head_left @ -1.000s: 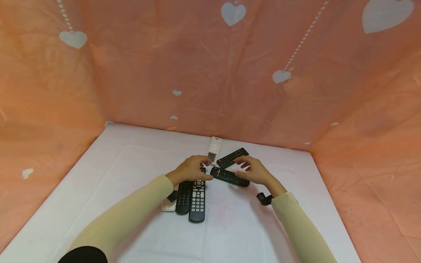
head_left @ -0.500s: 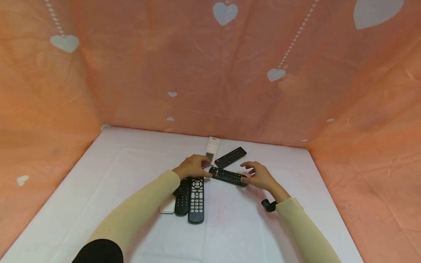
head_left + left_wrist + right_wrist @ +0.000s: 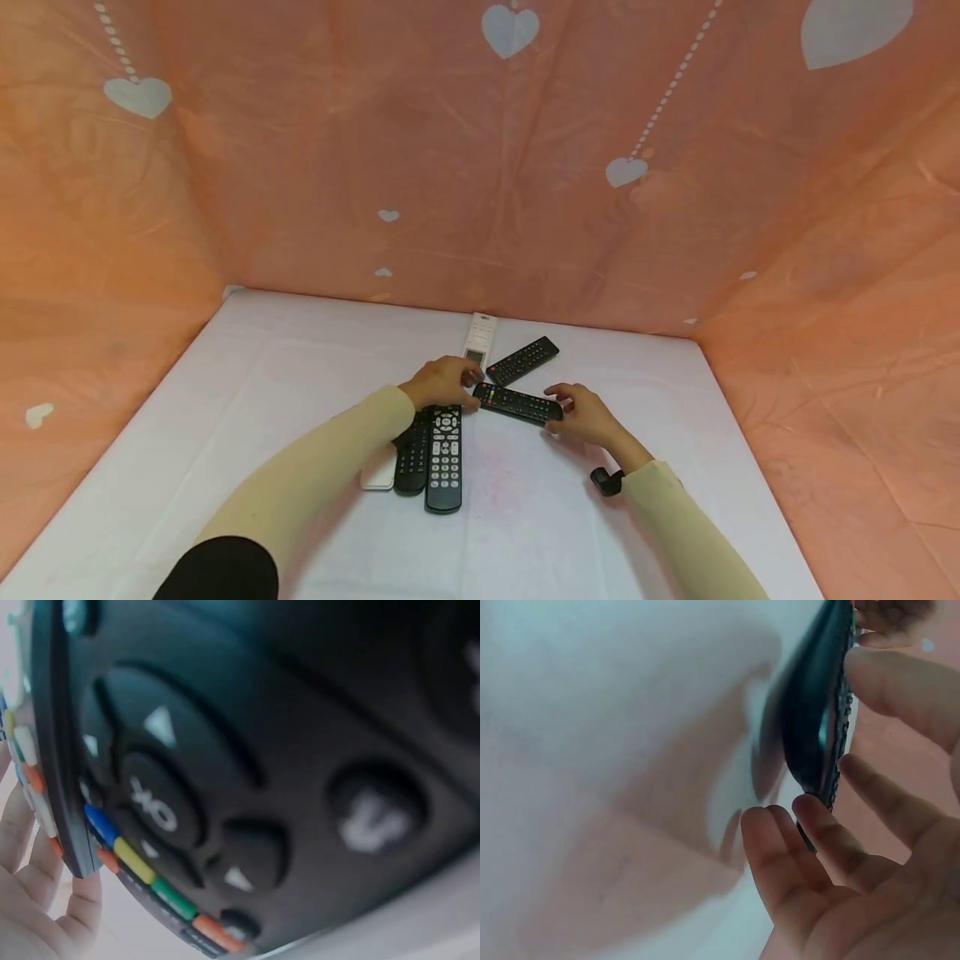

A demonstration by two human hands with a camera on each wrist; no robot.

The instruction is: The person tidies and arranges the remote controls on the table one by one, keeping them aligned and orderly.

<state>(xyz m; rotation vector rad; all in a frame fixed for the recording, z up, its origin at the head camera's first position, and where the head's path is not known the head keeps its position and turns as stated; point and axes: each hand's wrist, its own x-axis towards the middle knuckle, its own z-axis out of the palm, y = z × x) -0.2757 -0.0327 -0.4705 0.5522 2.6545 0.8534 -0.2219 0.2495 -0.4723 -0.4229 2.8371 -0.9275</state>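
Observation:
A black remote control [image 3: 517, 403] with coloured buttons at its left end lies crosswise between both hands in the head view. My left hand [image 3: 442, 382] pinches its left end between thumb and fingers. My right hand [image 3: 588, 415] holds the right end, the thumb on the near edge; in the right wrist view its fingers [image 3: 832, 840] are around the remote's end, close over the white surface. Below my left wrist lie two black remotes, one with large grey buttons [image 3: 445, 467] and a slimmer one [image 3: 412, 462]. Their upper ends are partly covered by the hand and sleeve.
Behind the hands, a white remote [image 3: 480, 335] and another black remote [image 3: 522, 360] lie on the white tabletop [image 3: 540, 533]. A white flat object [image 3: 378, 472] shows beside the slim remote. Orange cloth walls [image 3: 450, 167] with hearts surround the table's back and sides.
My right hand has drawn back from over the crosswise remote and come down onto its right end. My left hand has closed in on the left end. The other remotes have stayed put.

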